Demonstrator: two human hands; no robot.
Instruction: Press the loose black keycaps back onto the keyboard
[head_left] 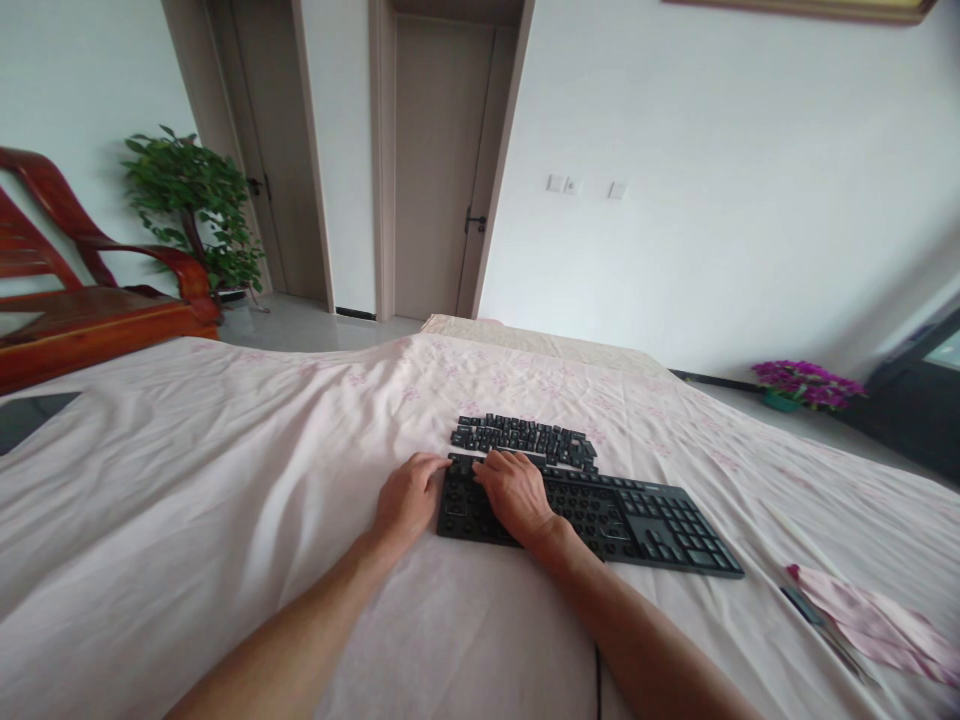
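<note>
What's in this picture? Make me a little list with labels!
left hand: left hand rests at the left end of the black keyboard
right hand: right hand lies on the keyboard's left part
loose keys: pulled-off keycaps laid in rows just behind the keyboard
surface: pale pink floral cloth
nearby: folded pink cloth at right
background: wooden chair, green plant, purple flowers

So what I count here is two hands, left (409,497) and right (516,494), one black keyboard (645,522), one loose cluster of pulled keycaps (523,440), one pink cloth strip (877,622), two potted plants, green (191,200) and purple-flowered (804,383), plus one wooden chair (82,300).
</note>
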